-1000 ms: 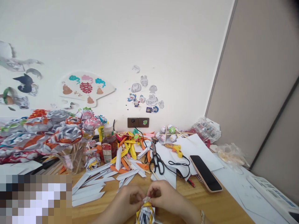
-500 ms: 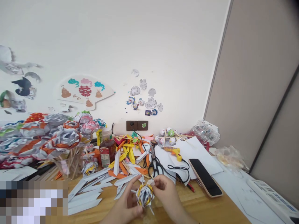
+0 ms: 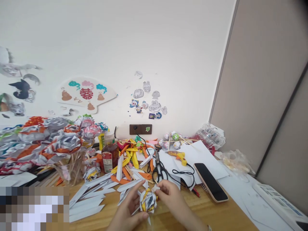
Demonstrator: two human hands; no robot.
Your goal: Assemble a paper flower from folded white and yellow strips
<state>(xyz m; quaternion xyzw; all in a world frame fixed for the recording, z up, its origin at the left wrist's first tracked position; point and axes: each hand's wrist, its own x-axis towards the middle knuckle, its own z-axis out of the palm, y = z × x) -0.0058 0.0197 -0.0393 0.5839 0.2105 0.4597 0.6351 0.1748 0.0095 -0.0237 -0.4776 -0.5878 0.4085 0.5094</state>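
Head view: your left hand (image 3: 127, 211) and right hand (image 3: 172, 197) both have fingers closed on the paper ball (image 3: 147, 200), held just above the tabletop (image 3: 216, 218), scissors (image 3: 160, 168) and paper strips (image 3: 89, 195) near.

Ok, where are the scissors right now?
In the head view, the black-handled scissors lie on the wooden table just beyond the right hand, left of the smartphone, among folded paper strips.

Two hands – left hand (image 3: 130, 210), right hand (image 3: 172, 200), one scissors (image 3: 160, 170), one phone (image 3: 210, 182), one bottle (image 3: 110, 154), one glue gun (image 3: 178, 156)
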